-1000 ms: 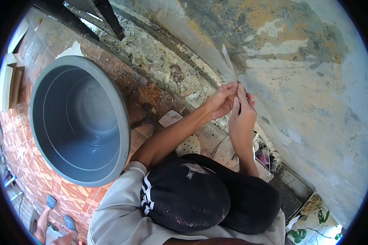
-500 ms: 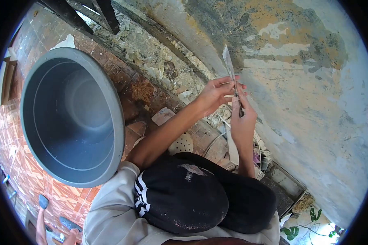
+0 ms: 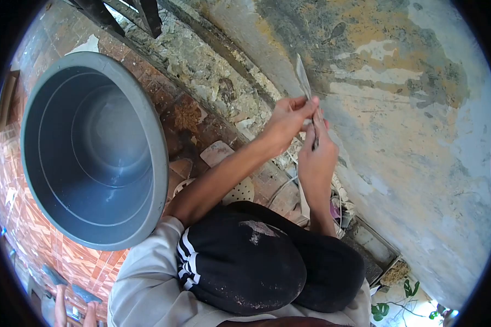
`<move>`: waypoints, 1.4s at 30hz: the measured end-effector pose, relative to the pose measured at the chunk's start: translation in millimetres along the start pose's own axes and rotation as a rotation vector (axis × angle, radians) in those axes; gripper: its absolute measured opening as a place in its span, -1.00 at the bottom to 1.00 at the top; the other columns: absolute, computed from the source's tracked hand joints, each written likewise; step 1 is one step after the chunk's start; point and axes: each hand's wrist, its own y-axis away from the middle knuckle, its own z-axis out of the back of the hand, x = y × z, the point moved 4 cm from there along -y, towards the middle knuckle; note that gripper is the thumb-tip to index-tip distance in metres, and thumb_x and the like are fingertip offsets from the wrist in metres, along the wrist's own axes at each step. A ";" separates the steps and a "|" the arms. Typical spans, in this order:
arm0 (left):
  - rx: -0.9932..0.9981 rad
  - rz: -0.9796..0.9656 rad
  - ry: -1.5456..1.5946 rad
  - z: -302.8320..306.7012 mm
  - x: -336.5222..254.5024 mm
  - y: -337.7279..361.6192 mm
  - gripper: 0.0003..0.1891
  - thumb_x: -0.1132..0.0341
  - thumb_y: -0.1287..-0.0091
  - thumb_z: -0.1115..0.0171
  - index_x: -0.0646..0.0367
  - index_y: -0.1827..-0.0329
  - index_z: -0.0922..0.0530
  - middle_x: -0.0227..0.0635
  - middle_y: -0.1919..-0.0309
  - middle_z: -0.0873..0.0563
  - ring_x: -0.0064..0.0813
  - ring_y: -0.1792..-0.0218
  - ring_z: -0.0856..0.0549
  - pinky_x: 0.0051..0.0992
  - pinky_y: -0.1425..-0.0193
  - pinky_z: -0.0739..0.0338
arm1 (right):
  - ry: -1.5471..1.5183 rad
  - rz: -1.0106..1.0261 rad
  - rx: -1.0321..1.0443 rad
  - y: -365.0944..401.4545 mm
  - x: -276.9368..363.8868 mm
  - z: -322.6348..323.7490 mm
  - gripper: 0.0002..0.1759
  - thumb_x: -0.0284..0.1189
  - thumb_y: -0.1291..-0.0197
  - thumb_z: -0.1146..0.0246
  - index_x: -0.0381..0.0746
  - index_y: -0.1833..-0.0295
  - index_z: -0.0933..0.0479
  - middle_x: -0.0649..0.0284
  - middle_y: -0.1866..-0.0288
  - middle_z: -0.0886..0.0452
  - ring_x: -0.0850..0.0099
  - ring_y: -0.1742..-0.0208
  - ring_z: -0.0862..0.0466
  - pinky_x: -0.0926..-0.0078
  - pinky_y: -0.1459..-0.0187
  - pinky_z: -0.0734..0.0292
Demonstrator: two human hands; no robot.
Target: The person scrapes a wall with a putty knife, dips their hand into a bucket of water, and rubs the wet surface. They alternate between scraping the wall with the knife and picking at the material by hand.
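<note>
Both my hands are raised in front of a wall of peeling, patchy paint [image 3: 409, 109]. My right hand [image 3: 315, 161] is wrapped around the dark handle of a thin flat scraper blade [image 3: 302, 73], which points up along the wall. The fingertips of my left hand [image 3: 285, 122] pinch the blade at its base, just above my right hand. My black cap [image 3: 240, 261] and pale sleeve fill the lower middle of the view.
A large empty grey tub [image 3: 159, 141] stands on the red tiled floor [image 3: 33, 234] to my left. Flaked paint and rubble [image 3: 207, 71] lie along the wall's foot. Dark metal bars [image 3: 147, 13] are at the top. Sandalled feet [image 3: 65, 310] show at the bottom left.
My hands stay together on the scraper and have shifted slightly up and left. My left fingers opened, then pinched the blade again. The tub sits higher in view as my head moved.
</note>
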 end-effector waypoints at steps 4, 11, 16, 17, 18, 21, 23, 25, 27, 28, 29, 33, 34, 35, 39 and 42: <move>-0.014 0.007 -0.001 4.0 -0.7 -8.3 -0.66 0.12 -0.44 -0.15 0.30 0.15 -0.54 -0.28 0.35 -0.65 -0.32 0.30 -0.74 -0.38 0.23 -0.67 | -0.011 0.031 -0.014 -3.6 -3.0 -2.5 -0.57 -0.57 -0.33 -0.03 -0.30 -0.30 -0.42 -0.19 0.35 -0.59 -0.06 0.43 -0.63 0.22 0.35 -0.49; -0.054 0.026 -0.019 2.5 -1.5 -5.7 -0.61 0.13 -0.45 -0.14 0.39 0.07 -0.47 -0.27 0.33 -0.60 -0.32 0.37 -0.71 -0.35 0.25 -0.66 | -0.044 -0.090 0.034 -6.2 -2.6 -8.1 -0.54 -0.59 -0.32 -0.02 -0.25 -0.33 -0.41 -0.17 0.45 -0.56 -0.01 0.46 -0.64 0.23 0.39 -0.48; -0.045 0.016 -0.077 8.2 7.3 -9.6 -0.60 0.13 -0.47 -0.11 0.43 0.07 -0.46 -0.25 0.36 -0.59 -0.27 0.38 -0.72 -0.33 0.27 -0.67 | -0.049 -0.103 0.025 -1.9 -1.4 -8.3 -0.55 -0.58 -0.33 -0.02 -0.26 -0.33 -0.41 -0.19 0.46 -0.55 -0.02 0.49 -0.62 0.23 0.41 -0.47; -0.020 0.018 -0.089 7.7 4.4 -18.0 -0.60 0.13 -0.47 -0.10 0.44 0.06 -0.46 -0.25 0.36 -0.59 -0.25 0.39 -0.73 -0.33 0.27 -0.67 | -0.053 -0.109 0.023 -0.1 -2.7 -6.8 -0.55 -0.58 -0.33 -0.02 -0.26 -0.33 -0.41 -0.19 0.46 -0.55 -0.02 0.49 -0.62 0.24 0.41 -0.47; -0.058 -0.005 -0.092 6.8 5.0 -13.5 -0.60 0.14 -0.48 -0.10 0.44 0.07 -0.46 -0.25 0.35 -0.59 -0.27 0.38 -0.73 -0.33 0.30 -0.66 | -0.057 -0.116 0.021 1.9 -4.1 -5.3 -0.55 -0.58 -0.33 -0.02 -0.27 -0.33 -0.41 -0.19 0.46 -0.55 -0.03 0.49 -0.62 0.24 0.41 -0.47; -0.101 -0.027 -0.113 3.5 8.8 -3.4 -0.61 0.15 -0.47 -0.10 0.44 0.09 -0.46 -0.23 0.34 -0.59 -0.26 0.39 -0.72 -0.33 0.31 -0.66 | -0.054 -0.065 0.006 1.8 -10.3 -12.5 -0.55 -0.57 -0.33 -0.02 -0.27 -0.33 -0.40 -0.20 0.45 -0.55 -0.03 0.47 -0.63 0.25 0.39 -0.48; -0.096 0.012 -0.115 9.3 7.1 -9.0 -0.60 0.15 -0.47 -0.11 0.46 0.10 -0.45 -0.22 0.32 -0.58 -0.27 0.38 -0.73 -0.33 0.30 -0.67 | -0.073 -0.089 0.002 -1.5 -12.0 -17.0 -0.56 -0.57 -0.33 -0.03 -0.27 -0.33 -0.41 -0.20 0.44 -0.56 -0.04 0.46 -0.63 0.26 0.38 -0.49; -0.041 0.012 -0.088 4.9 3.4 -13.2 -0.60 0.15 -0.47 -0.11 0.46 0.08 -0.46 -0.24 0.31 -0.59 -0.28 0.37 -0.73 -0.35 0.30 -0.66 | -0.109 -0.078 -0.008 -3.7 -14.4 -15.2 -0.57 -0.57 -0.33 -0.03 -0.28 -0.31 -0.42 -0.21 0.43 -0.56 -0.04 0.46 -0.63 0.26 0.37 -0.49; -0.085 0.009 -0.097 2.5 6.1 -2.7 -0.60 0.15 -0.47 -0.12 0.45 0.09 -0.46 -0.24 0.32 -0.60 -0.27 0.37 -0.72 -0.38 0.28 -0.64 | -0.129 -0.063 -0.011 -4.5 -14.4 -9.3 -0.58 -0.58 -0.33 -0.03 -0.29 -0.29 -0.44 -0.21 0.42 -0.56 -0.06 0.45 -0.62 0.25 0.36 -0.49; -0.110 0.004 -0.107 3.9 5.1 -0.9 -0.61 0.15 -0.46 -0.12 0.44 0.10 -0.46 -0.24 0.32 -0.60 -0.27 0.37 -0.72 -0.39 0.27 -0.63 | -0.137 -0.073 -0.007 0.2 -12.7 -8.9 -0.59 -0.58 -0.32 -0.03 -0.30 -0.28 -0.45 -0.22 0.41 -0.56 -0.06 0.45 -0.61 0.25 0.35 -0.49; -0.106 -0.021 -0.132 5.6 3.4 -6.2 -0.61 0.15 -0.47 -0.12 0.44 0.10 -0.46 -0.25 0.32 -0.60 -0.26 0.38 -0.73 -0.40 0.25 -0.62 | -0.153 -0.076 0.002 -0.2 -14.2 -11.8 -0.59 -0.58 -0.32 -0.03 -0.30 -0.27 -0.45 -0.22 0.40 -0.57 -0.07 0.45 -0.61 0.25 0.35 -0.49; -0.130 0.023 -0.177 13.0 6.6 -15.8 -0.62 0.15 -0.48 -0.09 0.41 0.08 -0.47 -0.25 0.30 -0.60 -0.34 0.34 -0.69 -0.42 0.21 -0.57 | -0.191 -0.056 0.012 -7.9 -27.0 -19.3 -0.58 -0.59 -0.31 -0.04 -0.29 -0.28 -0.44 -0.20 0.40 -0.57 -0.07 0.44 -0.60 0.27 0.34 -0.50; -0.155 0.044 -0.149 7.6 1.2 -4.5 -0.62 0.14 -0.48 -0.09 0.41 0.06 -0.48 -0.25 0.30 -0.60 -0.37 0.34 -0.67 -0.40 0.20 -0.57 | -0.175 -0.023 0.013 -4.5 -26.1 -20.3 -0.57 -0.59 -0.31 -0.04 -0.28 -0.29 -0.44 -0.19 0.40 -0.57 -0.06 0.44 -0.60 0.27 0.34 -0.50; -0.181 0.059 -0.127 6.4 -6.3 -1.8 -0.62 0.14 -0.48 -0.09 0.40 0.05 -0.48 -0.25 0.29 -0.60 -0.40 0.33 -0.65 -0.39 0.20 -0.57 | -0.164 0.014 0.009 -5.0 -22.9 -22.3 -0.56 -0.59 -0.31 -0.04 -0.26 -0.30 -0.43 -0.18 0.41 -0.56 -0.06 0.44 -0.60 0.28 0.34 -0.50; -0.135 0.008 -0.309 0.7 -3.9 -4.0 -0.57 0.14 -0.49 -0.07 0.44 -0.08 -0.42 -0.18 0.20 -0.60 -0.37 0.16 -0.63 -0.27 0.05 -0.59 | -0.187 -0.098 0.009 -7.5 -12.8 -13.3 -0.53 -0.57 -0.32 -0.05 -0.14 -0.34 -0.42 -0.17 0.44 -0.53 -0.03 0.49 -0.56 0.26 0.36 -0.49; -0.189 0.042 -0.183 13.5 -4.6 -13.4 -0.56 0.14 -0.48 -0.09 0.47 -0.08 -0.43 -0.17 0.14 -0.61 -0.35 0.10 -0.62 -0.30 0.03 -0.59 | -0.129 -0.038 0.022 -11.7 -17.7 -20.4 -0.52 -0.58 -0.32 -0.04 -0.11 -0.35 -0.41 -0.16 0.45 -0.53 0.00 0.52 -0.54 0.26 0.37 -0.48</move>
